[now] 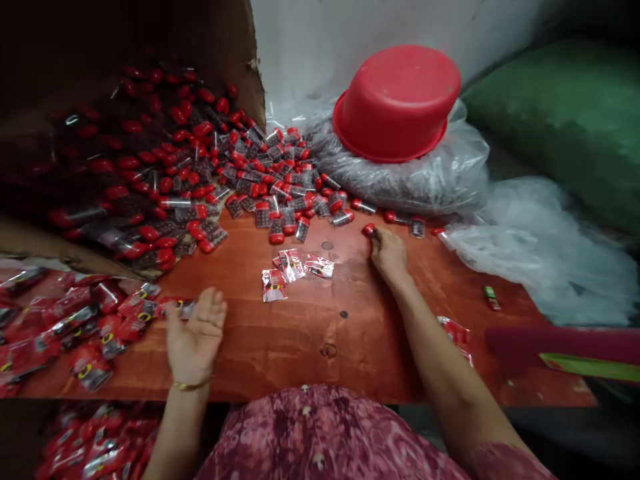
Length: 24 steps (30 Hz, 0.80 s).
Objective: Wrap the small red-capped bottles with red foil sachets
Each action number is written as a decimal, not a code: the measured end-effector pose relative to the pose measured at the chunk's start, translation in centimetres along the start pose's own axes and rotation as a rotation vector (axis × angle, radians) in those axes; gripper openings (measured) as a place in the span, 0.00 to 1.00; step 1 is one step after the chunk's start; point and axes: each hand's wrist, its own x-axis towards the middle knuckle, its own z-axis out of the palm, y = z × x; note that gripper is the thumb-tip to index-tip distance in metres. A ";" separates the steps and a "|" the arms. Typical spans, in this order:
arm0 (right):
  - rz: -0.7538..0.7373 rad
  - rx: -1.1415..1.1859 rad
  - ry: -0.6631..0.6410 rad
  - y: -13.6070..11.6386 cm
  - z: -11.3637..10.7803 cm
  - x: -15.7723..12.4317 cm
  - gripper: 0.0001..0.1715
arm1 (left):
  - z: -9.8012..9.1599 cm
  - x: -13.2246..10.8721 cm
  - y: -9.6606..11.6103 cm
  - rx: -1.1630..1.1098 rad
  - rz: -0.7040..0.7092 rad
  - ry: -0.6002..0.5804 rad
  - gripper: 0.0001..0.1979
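Observation:
My left hand (197, 333) is open, palm up with the fingers spread, just above the table's left side and next to a pile of red packets (90, 367). Nothing lies in it. At the right of the table, the fingers of my right hand (390, 253) are closed on a small red-capped container (369, 229), mostly hidden by the hand. Between the hands lie several small shiny red and silver packets (291, 265). Beyond them spreads a heap of clear containers with red caps (287, 220), dark inside.
A cardboard box (258, 73) on its side spills the heap at left. An upturned red basin (400, 100) rests on a filled plastic bag (425, 190). Clear plastic sheeting (550, 247) covers the right side, near a small green item (491, 297). More packets (100, 440) lie below the table edge.

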 end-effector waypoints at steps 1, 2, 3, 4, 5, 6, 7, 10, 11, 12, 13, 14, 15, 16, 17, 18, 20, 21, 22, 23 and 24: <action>-0.032 0.011 -0.016 -0.4 0.3 -1.3 0.22 | 0.7 -0.3 -1.0 0.132 -0.020 -0.044 0.17; -0.054 0.015 -0.028 -1.0 0.5 -2.8 0.22 | 1.9 -0.4 -2.0 0.271 0.040 -0.082 0.11; -0.080 0.013 -0.038 -1.8 0.6 -4.3 0.22 | 3.3 -0.4 -3.0 0.426 0.148 -0.134 0.09; -0.110 0.001 -0.045 -2.5 0.6 -5.9 0.22 | 4.9 -0.3 -4.0 0.595 0.295 -0.219 0.10; -0.136 -0.011 -0.050 -3.2 0.4 -7.4 0.22 | 6.6 0.0 -5.0 0.767 0.438 -0.316 0.11; -0.153 -0.029 -0.048 -3.8 0.3 -8.7 0.22 | 8.3 0.5 -5.8 0.941 0.575 -0.415 0.12; -0.158 -0.050 -0.041 -4.2 0.1 -9.9 0.21 | 9.8 1.0 -6.6 1.111 0.695 -0.486 0.13; -0.150 -0.086 0.016 -4.9 -0.4 -12.1 0.21 | 12.8 2.7 -8.5 1.498 0.880 -0.580 0.16; -0.152 -0.080 0.043 -5.0 -0.6 -12.4 0.21 | 13.2 3.1 -8.9 1.576 0.908 -0.593 0.15; -0.158 -0.062 0.069 -5.2 -0.8 -12.5 0.20 | 13.3 3.4 -9.3 1.631 0.929 -0.603 0.14; -0.168 -0.036 0.093 -5.4 -1.1 -12.4 0.19 | 13.2 3.6 -9.5 1.665 0.948 -0.606 0.14; -0.182 -0.006 0.112 -5.7 -1.3 -12.2 0.18 | 13.0 3.7 -9.6 1.682 0.968 -0.604 0.14; -0.194 0.025 0.123 -6.1 -1.6 -11.8 0.17 | 12.7 3.7 -9.6 1.686 0.984 -0.602 0.14; -0.203 0.054 0.125 -6.7 -1.8 -11.4 0.16 | 12.3 3.5 -9.4 1.680 0.995 -0.600 0.14; -0.207 0.080 0.116 -7.3 -2.0 -10.8 0.16 | 12.0 3.3 -9.2 1.666 1.004 -0.599 0.14; -0.203 0.107 0.096 -8.0 -2.2 -10.3 0.16 | 11.7 3.0 -8.9 1.644 1.014 -0.598 0.14; -0.161 0.179 0.018 -9.3 -2.2 -9.3 0.17 | 11.2 2.4 -8.1 1.587 1.042 -0.591 0.14; -0.125 0.236 -0.041 -9.9 -2.2 -8.8 0.18 | 11.1 2.0 -7.6 1.554 1.058 -0.590 0.13; -0.081 0.314 -0.111 -10.4 -2.0 -8.4 0.18 | 11.0 1.7 -7.1 1.518 1.070 -0.592 0.13; -0.033 0.415 -0.171 -10.8 -1.8 -8.2 0.19 | 10.9 1.3 -6.7 1.476 1.075 -0.593 0.13; 0.013 0.534 -0.218 -11.1 -1.6 -8.0 0.20 | 10.9 0.9 -6.3 1.423 1.066 -0.585 0.12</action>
